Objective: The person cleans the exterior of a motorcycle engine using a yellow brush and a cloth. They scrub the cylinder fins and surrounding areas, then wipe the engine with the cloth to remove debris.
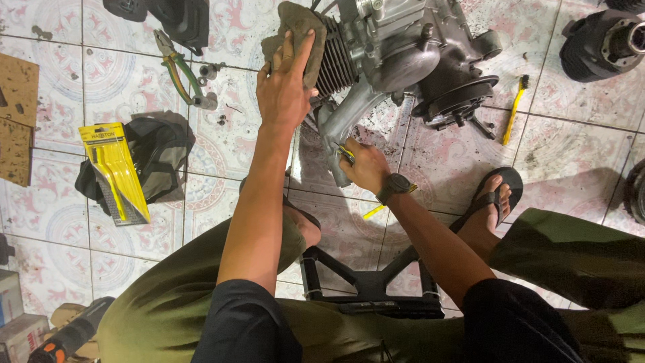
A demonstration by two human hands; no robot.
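Note:
A greasy grey engine lies on the tiled floor in front of me. My left hand presses a brown rag flat against the engine's finned cylinder. My right hand, with a dark watch on the wrist, grips a small yellow-handled tool against the engine's lower grey pipe. The tool's yellow end sticks out below my wrist. I sit low on a black stool.
Green-handled pliers and small metal parts lie to the left. A yellow tool package rests on a black cloth. A yellow brush lies right of the engine. Another dark engine part sits at top right. My sandalled foot is at the right.

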